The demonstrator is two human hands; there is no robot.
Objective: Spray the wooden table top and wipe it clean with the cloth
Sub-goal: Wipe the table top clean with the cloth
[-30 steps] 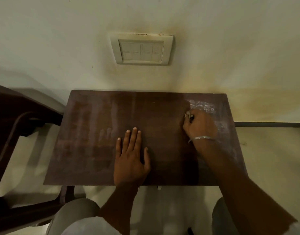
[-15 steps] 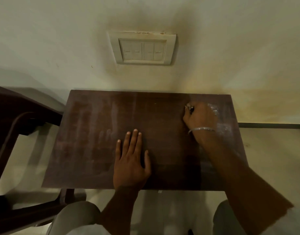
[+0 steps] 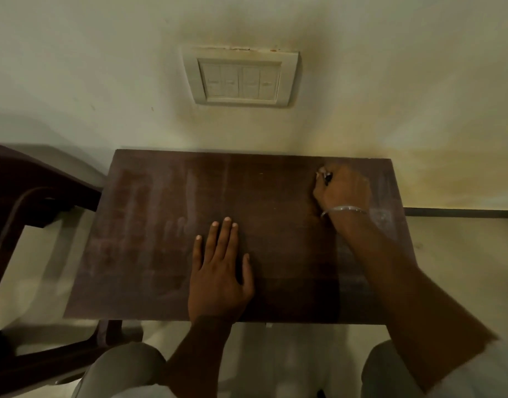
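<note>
The dark wooden table top [image 3: 161,225] stands against the wall, with pale streaks on its left half and a whitish film near its right edge. My left hand [image 3: 218,271] lies flat on the near middle of the top, palm down and holding nothing. My right hand [image 3: 343,186] is fisted at the far right corner and presses down on the wood. A small dark and pale bit of the cloth [image 3: 324,177] pokes out past its knuckles; the rest is hidden under the hand. No spray bottle is in view.
A dark chair [image 3: 26,214] stands close to the table's left side. A white switch plate [image 3: 241,77] is on the wall above the table. My knees [image 3: 123,369] show below the near edge. A dark skirting strip [image 3: 459,212] runs along the right.
My right hand has slid away from me along the right side, over the white film, to the far edge. My left hand has stayed flat in place.
</note>
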